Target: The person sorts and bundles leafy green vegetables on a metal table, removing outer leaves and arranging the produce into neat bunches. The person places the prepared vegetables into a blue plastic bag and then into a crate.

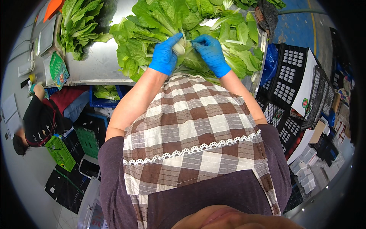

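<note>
My left hand (165,53), in a blue glove, grips a head of leafy greens (163,17) near its pale base (179,48). The white butt end points toward me, and the leaves fan out away from me. Just to the right, my right hand (210,53), also gloved in blue, has its thumb and fingertips pinched together at a thin pale leaf stalk (189,41) beside that base. Its fingers partly hide what they pinch. Loose green leaves (240,54) lie in a heap around and under both hands.
A separate pile of greens (80,25) lies on the metal table (85,67) at left, near a scale (47,34) and a green printed bag (58,70). Black plastic crates (288,68) stand at right. A person (43,114) bends near green crates (61,151) at left.
</note>
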The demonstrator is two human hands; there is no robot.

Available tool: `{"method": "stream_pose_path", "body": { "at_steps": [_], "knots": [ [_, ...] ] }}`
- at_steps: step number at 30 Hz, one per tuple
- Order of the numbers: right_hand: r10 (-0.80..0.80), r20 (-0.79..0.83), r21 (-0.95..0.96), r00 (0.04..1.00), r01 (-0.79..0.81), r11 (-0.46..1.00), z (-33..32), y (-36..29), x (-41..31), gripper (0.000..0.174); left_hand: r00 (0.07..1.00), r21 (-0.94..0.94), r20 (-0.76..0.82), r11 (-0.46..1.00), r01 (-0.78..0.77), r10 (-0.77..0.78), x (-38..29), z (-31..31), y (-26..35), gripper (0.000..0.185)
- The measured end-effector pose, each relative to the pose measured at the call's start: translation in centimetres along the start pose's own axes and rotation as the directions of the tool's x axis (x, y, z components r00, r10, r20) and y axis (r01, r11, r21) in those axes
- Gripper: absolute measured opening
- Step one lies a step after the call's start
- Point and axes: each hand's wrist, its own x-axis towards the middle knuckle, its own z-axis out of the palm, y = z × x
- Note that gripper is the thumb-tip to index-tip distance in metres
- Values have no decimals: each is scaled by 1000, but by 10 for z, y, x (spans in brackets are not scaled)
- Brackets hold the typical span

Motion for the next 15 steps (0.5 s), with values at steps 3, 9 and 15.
{"method": "stream_pose_path", "body": {
  "at_steps": [3,9,15],
  "knots": [
    [-386,-65,-588,920,277,760,-15,-7,9,20,999,36,-38,999,-28,29,6,-6,3,20],
    [5,163,-542,987,86,836,-29,16,17,26,999,-232,6,971,-52,54,24,-33,25,24],
    [-60,316,-703,947,276,655,-2,44,24,31,989,-216,23,967,-138,146,24,-43,40,34]
  ]
}}
